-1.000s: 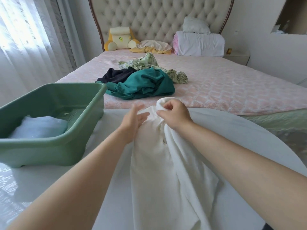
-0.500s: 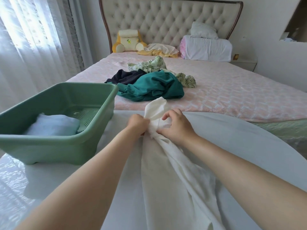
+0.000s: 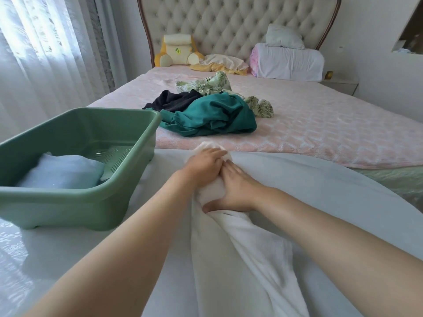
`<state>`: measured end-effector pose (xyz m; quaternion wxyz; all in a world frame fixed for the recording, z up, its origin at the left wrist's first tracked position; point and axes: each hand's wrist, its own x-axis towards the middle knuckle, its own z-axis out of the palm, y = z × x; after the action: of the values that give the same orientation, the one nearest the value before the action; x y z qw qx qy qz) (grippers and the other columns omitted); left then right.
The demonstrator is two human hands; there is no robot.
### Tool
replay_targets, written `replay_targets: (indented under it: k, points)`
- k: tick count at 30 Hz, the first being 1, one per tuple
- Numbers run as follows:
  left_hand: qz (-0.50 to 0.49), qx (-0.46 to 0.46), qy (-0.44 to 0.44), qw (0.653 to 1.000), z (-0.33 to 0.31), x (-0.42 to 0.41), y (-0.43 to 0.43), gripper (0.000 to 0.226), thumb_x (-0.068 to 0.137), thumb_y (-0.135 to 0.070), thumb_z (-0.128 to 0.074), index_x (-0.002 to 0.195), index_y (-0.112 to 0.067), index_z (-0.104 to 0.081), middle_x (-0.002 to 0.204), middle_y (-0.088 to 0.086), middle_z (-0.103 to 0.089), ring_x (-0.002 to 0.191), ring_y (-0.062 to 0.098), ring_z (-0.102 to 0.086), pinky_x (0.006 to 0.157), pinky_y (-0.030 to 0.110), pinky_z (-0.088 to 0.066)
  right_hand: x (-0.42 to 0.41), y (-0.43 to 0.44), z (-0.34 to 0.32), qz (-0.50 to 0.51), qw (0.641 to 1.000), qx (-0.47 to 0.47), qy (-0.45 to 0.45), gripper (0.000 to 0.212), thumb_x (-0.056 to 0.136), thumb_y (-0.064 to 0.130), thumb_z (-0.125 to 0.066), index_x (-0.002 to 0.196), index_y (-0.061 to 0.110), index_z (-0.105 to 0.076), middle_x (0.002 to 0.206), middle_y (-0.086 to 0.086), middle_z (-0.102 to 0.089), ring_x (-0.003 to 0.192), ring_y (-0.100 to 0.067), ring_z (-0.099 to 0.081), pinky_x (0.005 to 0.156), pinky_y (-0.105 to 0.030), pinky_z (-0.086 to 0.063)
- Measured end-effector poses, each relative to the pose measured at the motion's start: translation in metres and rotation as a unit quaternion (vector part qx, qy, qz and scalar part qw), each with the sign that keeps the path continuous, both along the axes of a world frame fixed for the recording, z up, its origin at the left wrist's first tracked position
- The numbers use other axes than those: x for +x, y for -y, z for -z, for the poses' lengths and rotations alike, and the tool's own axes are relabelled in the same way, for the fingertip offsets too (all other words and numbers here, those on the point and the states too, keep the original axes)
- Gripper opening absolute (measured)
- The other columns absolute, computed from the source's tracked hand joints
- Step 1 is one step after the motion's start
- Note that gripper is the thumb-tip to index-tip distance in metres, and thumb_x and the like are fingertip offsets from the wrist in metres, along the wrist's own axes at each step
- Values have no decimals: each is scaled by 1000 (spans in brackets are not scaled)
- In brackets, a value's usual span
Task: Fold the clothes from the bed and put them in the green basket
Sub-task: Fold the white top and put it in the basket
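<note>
One white cloth (image 3: 242, 259), bunched into long strip, possibly towelling.

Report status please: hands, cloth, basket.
Hands: right hand flat, pressing long white cloth; left hand on its bunched end, grip unclear. Cloth not yet folded. Path to green plastic basket clear.

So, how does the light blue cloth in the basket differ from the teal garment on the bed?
The light blue cloth lies inside the green basket; the teal garment lies on the bed. The light blue cloth looks folded flat; the teal garment is a crumpled heap. The light blue cloth is pale; the teal garment is deep in colour. Both are soft fabric.
</note>
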<state>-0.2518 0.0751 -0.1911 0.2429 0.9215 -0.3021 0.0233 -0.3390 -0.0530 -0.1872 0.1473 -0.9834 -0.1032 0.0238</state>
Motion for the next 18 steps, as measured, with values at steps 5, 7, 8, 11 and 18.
replay_targets:
  k: [5, 7, 8, 11, 18]
  points:
    - [-64, 65, -135, 987, 23, 18, -21, 49, 104, -48, -19, 153, -46, -20, 165, -15, -8, 152, 11, -1, 122, 50, -5, -9, -3, 0, 11, 999, 39, -23, 127, 68, 70, -77, 159, 18, -5, 168, 1, 8, 153, -13, 13, 125, -33, -3]
    - [-77, 53, -141, 986, 24, 19, -24, 51, 104, -49, -23, 154, -44, -19, 165, -14, -7, 152, 12, -2, 123, 47, -5, -15, -8, -3, 20, 1000, 14, -20, 120, 71, 73, -71, 158, 20, -8, 168, -1, 9, 154, -15, 12, 125, -38, -7]
    - [-83, 42, -143, 985, 23, 17, -25, 52, 103, -50, -25, 155, -42, -20, 165, -12, -7, 152, 13, -3, 123, 45, -4, -18, -13, -3, 25, 999, -14, -17, 119, 71, 76, -66, 158, 19, -8, 168, -2, 10, 154, -17, 12, 125, -42, -11]
    - [-94, 32, -147, 984, 21, 12, -29, 56, 102, -54, -28, 156, -39, -19, 166, -8, -3, 152, 18, -1, 121, 44, -5, -27, -25, -1, 21, 996, -87, -27, 123, 71, 81, -59, 159, 17, -2, 167, -4, 14, 153, -23, 17, 123, -49, -17]
    - [-117, -31, 113, 986, 14, 4, -29, 42, 95, -39, -53, 134, -23, -55, 147, 3, -39, 138, 27, -29, 110, 39, -30, -9, -6, 0, 13, 997, -63, -41, 113, 81, 68, -60, 161, 20, 4, 167, 3, 18, 152, -17, 22, 125, -42, -5]
